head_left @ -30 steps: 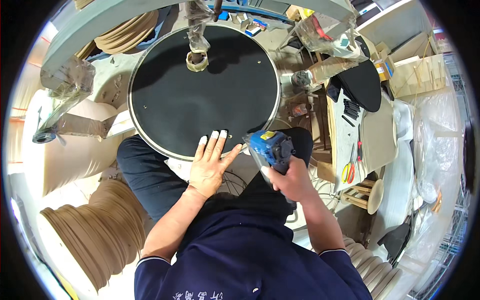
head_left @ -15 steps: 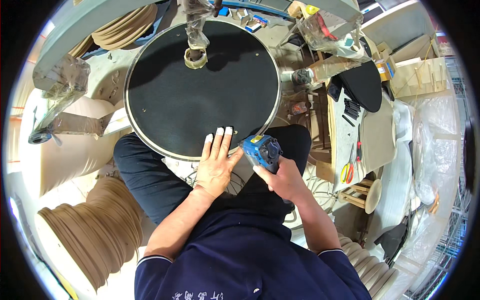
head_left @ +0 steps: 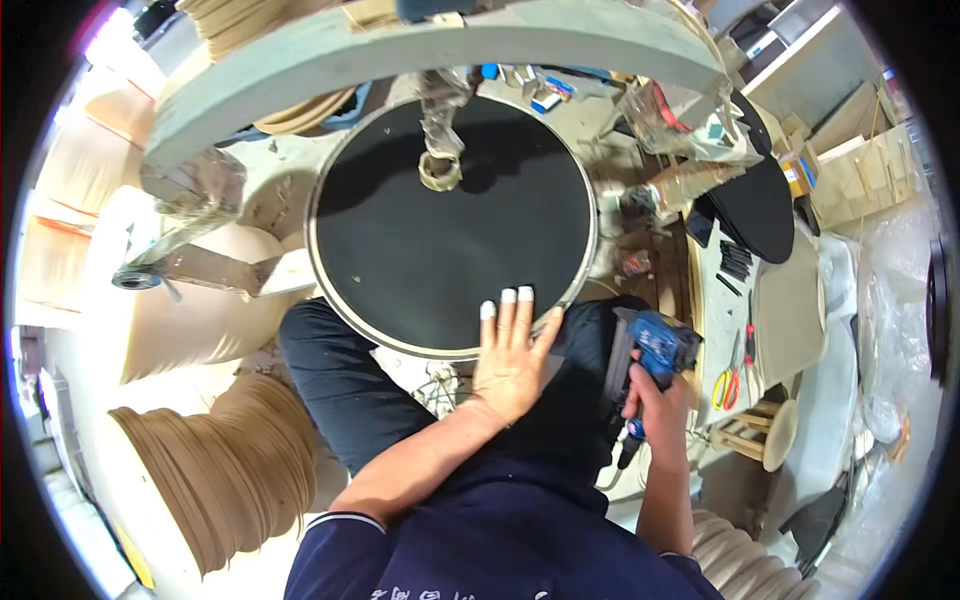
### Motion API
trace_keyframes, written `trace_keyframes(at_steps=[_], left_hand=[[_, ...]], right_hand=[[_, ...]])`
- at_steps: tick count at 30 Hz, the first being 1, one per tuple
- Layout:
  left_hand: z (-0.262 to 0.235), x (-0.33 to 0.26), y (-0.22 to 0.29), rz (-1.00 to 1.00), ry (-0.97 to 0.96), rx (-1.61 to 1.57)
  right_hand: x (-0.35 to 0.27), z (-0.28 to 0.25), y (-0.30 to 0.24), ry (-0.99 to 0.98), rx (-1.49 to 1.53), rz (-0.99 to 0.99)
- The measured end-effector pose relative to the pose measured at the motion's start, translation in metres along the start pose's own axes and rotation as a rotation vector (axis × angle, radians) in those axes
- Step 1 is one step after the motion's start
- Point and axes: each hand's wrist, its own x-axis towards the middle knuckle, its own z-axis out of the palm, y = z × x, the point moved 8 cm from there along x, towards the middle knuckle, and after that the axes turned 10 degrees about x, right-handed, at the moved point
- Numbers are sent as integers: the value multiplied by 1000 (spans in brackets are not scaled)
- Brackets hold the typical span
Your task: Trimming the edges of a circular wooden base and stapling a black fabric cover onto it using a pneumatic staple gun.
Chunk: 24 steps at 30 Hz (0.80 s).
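A round black panel [head_left: 450,260] with a pale rim lies in front of me, above my knees. My left hand [head_left: 510,370] rests flat on its near edge, fingers stretched out, white covers on several fingertips. Off to the right of the panel, over my right thigh, my right hand [head_left: 658,408] grips the handle of a blue and black staple gun [head_left: 658,345]. The gun is apart from the panel. Over the panel's far part comes a plastic-wrapped post [head_left: 440,120] with a tape-wrapped end.
A curved grey frame [head_left: 440,50] with wrapped arms spans the far side. On the right, a worktable [head_left: 715,330] bears scissors [head_left: 727,388], black strips [head_left: 735,260] and black discs [head_left: 765,215]. A wooden stool [head_left: 770,440] stands below it. Stacked tan sheets [head_left: 220,470] are at left.
My right hand has drawn the staple gun away from the panel's near edge, to the right. My left hand stays on the panel, nearer its right side. The view has shifted.
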Motion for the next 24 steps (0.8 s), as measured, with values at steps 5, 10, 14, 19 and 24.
trace_keyframes(at_steps=[5,10,14,19,24], left_hand=[[-6,49,22,-154,82,-457],[-25,69,-14,-159,154,-808],[-75,34,-83,-68,338,-539],[-98,-35,-183,-128,404,-40],[-96,-71,-226,-156,297,-15]], right_hand=[[-9,-17,10,111,143,-2],[-19,-18,22,78,141,-47],[-23,-5,25,32,100,-24],[-29,28,8,-64,95,-63],[-27,49,4,-150,53,-52]])
